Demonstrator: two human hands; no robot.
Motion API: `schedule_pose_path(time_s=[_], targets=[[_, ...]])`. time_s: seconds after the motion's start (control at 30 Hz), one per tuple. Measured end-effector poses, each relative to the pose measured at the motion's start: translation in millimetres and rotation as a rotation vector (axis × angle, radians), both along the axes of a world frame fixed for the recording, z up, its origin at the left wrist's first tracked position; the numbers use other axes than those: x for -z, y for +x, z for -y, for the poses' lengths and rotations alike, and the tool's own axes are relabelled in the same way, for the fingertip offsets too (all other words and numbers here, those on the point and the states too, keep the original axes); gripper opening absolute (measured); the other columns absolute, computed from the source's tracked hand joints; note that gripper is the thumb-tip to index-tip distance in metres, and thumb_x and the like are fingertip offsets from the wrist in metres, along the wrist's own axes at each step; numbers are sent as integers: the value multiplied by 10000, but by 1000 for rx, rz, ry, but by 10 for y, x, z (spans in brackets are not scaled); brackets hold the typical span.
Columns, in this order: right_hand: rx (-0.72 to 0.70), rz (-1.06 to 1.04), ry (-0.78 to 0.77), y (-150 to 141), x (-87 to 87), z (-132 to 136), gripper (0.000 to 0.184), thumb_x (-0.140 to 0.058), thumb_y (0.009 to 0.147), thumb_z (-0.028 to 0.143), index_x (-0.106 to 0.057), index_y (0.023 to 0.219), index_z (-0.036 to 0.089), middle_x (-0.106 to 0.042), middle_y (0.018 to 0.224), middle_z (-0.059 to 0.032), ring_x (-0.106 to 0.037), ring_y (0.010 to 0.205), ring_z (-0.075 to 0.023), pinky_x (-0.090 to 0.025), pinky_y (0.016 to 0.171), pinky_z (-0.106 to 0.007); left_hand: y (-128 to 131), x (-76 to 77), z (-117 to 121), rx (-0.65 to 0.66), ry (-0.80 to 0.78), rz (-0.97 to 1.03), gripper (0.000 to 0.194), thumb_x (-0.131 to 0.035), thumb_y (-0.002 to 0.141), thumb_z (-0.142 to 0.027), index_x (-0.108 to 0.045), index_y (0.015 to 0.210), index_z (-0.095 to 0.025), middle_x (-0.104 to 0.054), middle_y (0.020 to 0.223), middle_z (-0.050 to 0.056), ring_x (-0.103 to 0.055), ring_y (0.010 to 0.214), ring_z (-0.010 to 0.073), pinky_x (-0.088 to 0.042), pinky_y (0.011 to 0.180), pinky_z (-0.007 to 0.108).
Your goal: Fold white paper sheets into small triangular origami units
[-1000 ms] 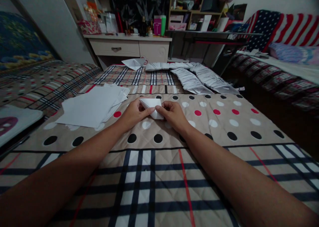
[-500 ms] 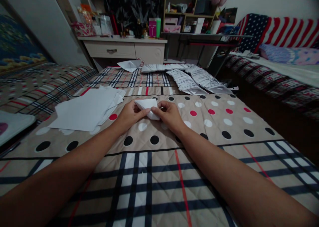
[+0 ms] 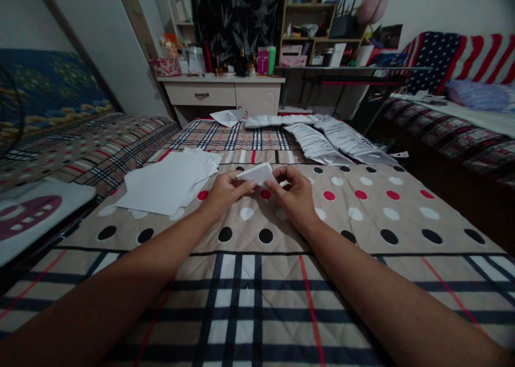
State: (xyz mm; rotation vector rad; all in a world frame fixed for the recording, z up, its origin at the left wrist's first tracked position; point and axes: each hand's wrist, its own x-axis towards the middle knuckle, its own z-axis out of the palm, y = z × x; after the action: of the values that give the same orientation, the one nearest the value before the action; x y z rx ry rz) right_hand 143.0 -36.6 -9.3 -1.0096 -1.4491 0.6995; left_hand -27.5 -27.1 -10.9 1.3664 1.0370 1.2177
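A small folded piece of white paper is pinched between both my hands over the dotted part of the quilt. My left hand grips its left edge with thumb and fingers closed. My right hand holds its right side, fingers curled round it. The paper is lifted slightly off the quilt. A loose pile of flat white sheets lies just left of my left hand.
Long rows of folded white paper pieces lie across the far end of the bed. A white dresser with bottles stands beyond, shelves behind it. A striped, starred blanket covers a couch on the right.
The folded paper has been turned and raised a little between my hands. The view has tilted upward and shifted, so everything sits lower in frame.
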Motion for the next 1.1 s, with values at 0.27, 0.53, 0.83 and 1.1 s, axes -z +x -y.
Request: schedule_pose_path(time_s=[0.27,0.53,0.83,1.1], targets=[[-110,-204,-179,6,43,-40,375,-738,711,417,-581,977,204,-660,929,-49,-618,741,-169,-492,589,-276,-36,58,-51,-35,359,-157,191,-732,716,-316,-706,792,-144,-675,1107,104,-622,1039,226,-517,853,317],[-71,-71,-16,24,68,-60,163,-757,679,312,-656,673,184,-679,892,-73,-624,865,-209,-499,742,-330,-11,59,-35,15,164,-106,364,-725,725,-353,-663,999,-122,-702,937,70,-655,796,179,-535,741,303],[-203,-115,-169,-6,40,-27,334,-733,727,371,-624,984,188,-647,853,-25,-570,657,-135,-473,582,-265,-8,-15,55,-1,222,-200,518,-717,725,-255,-559,1210,-170,-622,586,-56,-566,524,104,-416,527,195],[-252,71,-156,4,16,21,331,-614,825,419,-567,610,171,-463,535,32,-370,507,-97,-276,487,-245,80,-46,95,82,31,-191,313,-675,748,-448,-631,813,-145,-606,575,-14,-525,398,99,-408,426,223]])
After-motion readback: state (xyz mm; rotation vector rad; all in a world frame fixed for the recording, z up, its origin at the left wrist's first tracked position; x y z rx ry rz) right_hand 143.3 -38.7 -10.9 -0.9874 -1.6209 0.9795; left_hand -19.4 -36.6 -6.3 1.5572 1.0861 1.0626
